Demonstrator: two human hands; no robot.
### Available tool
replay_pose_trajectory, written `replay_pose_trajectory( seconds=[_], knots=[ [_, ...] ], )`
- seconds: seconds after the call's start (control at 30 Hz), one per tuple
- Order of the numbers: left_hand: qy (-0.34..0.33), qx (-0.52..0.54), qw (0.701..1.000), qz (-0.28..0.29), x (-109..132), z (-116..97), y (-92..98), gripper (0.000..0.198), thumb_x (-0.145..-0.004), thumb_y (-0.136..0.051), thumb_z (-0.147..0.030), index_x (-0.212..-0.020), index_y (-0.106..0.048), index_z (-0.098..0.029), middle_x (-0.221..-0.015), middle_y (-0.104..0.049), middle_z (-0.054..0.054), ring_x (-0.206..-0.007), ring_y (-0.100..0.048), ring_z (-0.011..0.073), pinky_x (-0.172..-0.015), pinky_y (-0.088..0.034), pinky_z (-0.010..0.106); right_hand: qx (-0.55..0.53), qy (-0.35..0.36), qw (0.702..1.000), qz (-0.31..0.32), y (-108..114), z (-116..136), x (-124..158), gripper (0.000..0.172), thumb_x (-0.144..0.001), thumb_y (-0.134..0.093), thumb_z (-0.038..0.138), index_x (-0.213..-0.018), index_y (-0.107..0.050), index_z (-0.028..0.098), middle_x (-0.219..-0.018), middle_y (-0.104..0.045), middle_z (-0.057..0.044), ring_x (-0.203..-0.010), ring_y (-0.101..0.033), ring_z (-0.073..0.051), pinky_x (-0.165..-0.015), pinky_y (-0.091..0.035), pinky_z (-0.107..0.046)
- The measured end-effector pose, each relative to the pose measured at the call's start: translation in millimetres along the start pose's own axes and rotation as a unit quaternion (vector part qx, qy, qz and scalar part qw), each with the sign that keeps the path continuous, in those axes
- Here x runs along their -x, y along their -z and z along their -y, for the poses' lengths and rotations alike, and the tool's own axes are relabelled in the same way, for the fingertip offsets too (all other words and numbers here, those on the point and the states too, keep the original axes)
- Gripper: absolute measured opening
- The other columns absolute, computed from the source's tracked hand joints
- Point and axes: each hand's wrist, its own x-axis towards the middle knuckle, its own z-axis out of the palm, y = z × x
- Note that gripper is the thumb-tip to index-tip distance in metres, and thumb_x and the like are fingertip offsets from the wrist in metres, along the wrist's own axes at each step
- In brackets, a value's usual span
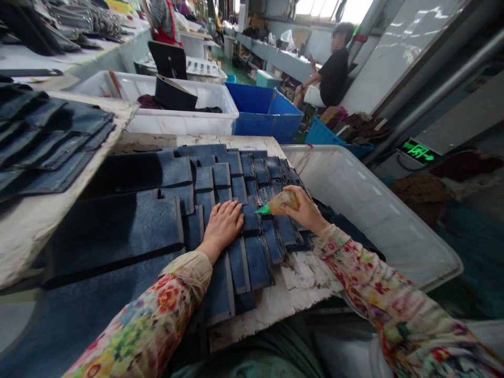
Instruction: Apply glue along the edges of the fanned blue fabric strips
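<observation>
Dark blue leather-like pieces (122, 215) with grey edges lie overlapped in stepped rows on a worn white board (291, 281). My left hand (223, 224) rests flat on them near the middle, fingers stretched out and holding nothing. In my right hand (306, 211) is a squeeze bottle (284, 201), tilted so that its green nozzle (263, 210) points left and down. The nozzle tip is close to the grey edge of one piece, just right of my left fingers; I cannot tell whether it touches. Shiny wet-looking lines run along several edges at the right.
A white plastic bin (394, 215) stands against the board's right side. Beyond the board are another white bin (185, 121) and a blue bin (263, 113). More dark pieces (51, 139) lie on a board at the left. One person (333, 68) sits at the back right.
</observation>
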Motion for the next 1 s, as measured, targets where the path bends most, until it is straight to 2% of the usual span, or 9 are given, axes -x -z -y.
replay_pose_trajectory(
  seconds=[0.57,0.73,0.9,1.0],
  knots=[
    [0.002,0.015,1.000,0.000,-0.4,0.8,1.3,0.039,-0.090,-0.034,-0.034,-0.123,-0.052,-0.021,-0.129,-0.053,0.007,-0.122,-0.043,0.0229,-0.103,-0.029,0.043,-0.003,-0.056,0.998,-0.026,-31.2,-25.6,-49.2,0.043,-0.076,-0.059,0.039,-0.112,-0.047,0.019,-0.113,-0.053,-0.010,-0.108,-0.049,-0.024,-0.098,-0.037,-0.042],
    [0.005,0.023,1.000,-0.001,-0.3,0.7,1.3,0.039,-0.090,-0.036,-0.035,-0.123,-0.052,-0.021,-0.129,-0.054,0.007,-0.122,-0.044,0.0236,-0.103,-0.029,0.043,-0.006,-0.099,0.995,-0.011,-21.5,-19.8,-52.9,0.043,-0.074,-0.060,0.042,-0.109,-0.051,0.019,-0.107,-0.056,-0.009,-0.101,-0.053,-0.024,-0.093,-0.040,-0.042],
    [0.005,0.019,1.000,0.002,-0.3,0.2,1.9,0.039,-0.090,-0.035,-0.034,-0.123,-0.052,-0.021,-0.129,-0.053,0.007,-0.122,-0.044,0.0230,-0.104,-0.028,0.042,-0.065,-0.177,0.979,0.071,-7.6,-7.9,-56.1,0.040,-0.073,-0.059,0.048,-0.101,-0.055,0.019,-0.094,-0.061,-0.005,-0.088,-0.057,-0.022,-0.083,-0.045,-0.039],
    [0.005,0.017,1.000,0.005,-0.2,0.2,2.5,0.039,-0.091,-0.035,-0.034,-0.123,-0.052,-0.020,-0.129,-0.054,0.007,-0.122,-0.044,0.0228,-0.103,-0.028,0.042,-0.076,-0.176,0.980,0.059,-9.6,-2.2,-58.5,0.041,-0.074,-0.058,0.047,-0.103,-0.053,0.019,-0.096,-0.060,-0.005,-0.090,-0.057,-0.022,-0.084,-0.045,-0.039]
  ],
)
